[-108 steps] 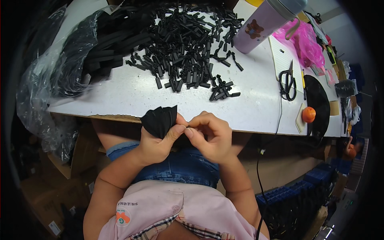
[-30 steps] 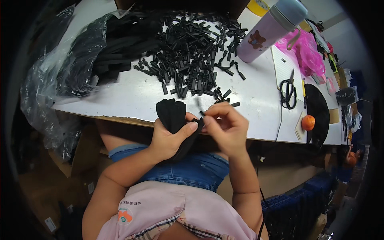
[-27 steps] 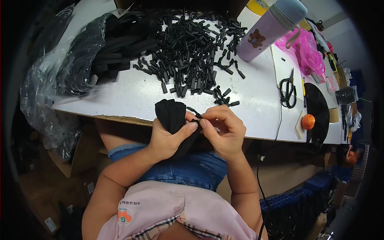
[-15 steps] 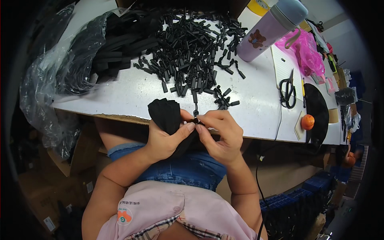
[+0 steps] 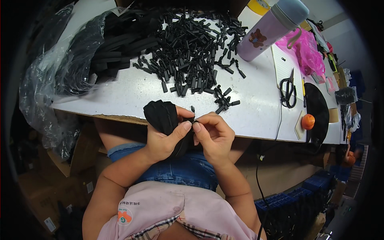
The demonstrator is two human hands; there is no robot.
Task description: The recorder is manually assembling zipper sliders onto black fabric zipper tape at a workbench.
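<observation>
My left hand [image 5: 164, 138] is closed around a folded bundle of black fabric strips [image 5: 161, 116], whose layered end fans out above the fist. Its thumb and index finger pinch the work at the fingertips. My right hand [image 5: 216, 136] meets them there, thumb and index finger pressed together on a small black pull tab [image 5: 193, 109]. Only the tab's dark tip stands up between the fingers; the rest is hidden. Both hands are just over the table's front edge. Beyond them spreads a heap of small black pull tabs [image 5: 188, 52], with a smaller cluster [image 5: 225, 99] nearer.
Clear plastic bags [image 5: 44, 88] with more black strips [image 5: 116, 48] lie at the left of the white table [image 5: 120, 94]. A lilac bottle [image 5: 266, 34] stands at the back right. Black scissors [image 5: 288, 92], a notepad [image 5: 278, 66] and an orange ball-like thing [image 5: 308, 122] lie at right.
The pull tab that stuck up above my fingertips now shows only a small tip. My right hand has shifted left and slightly down, its fingers curled tighter; the strip bundle has moved slightly left.
</observation>
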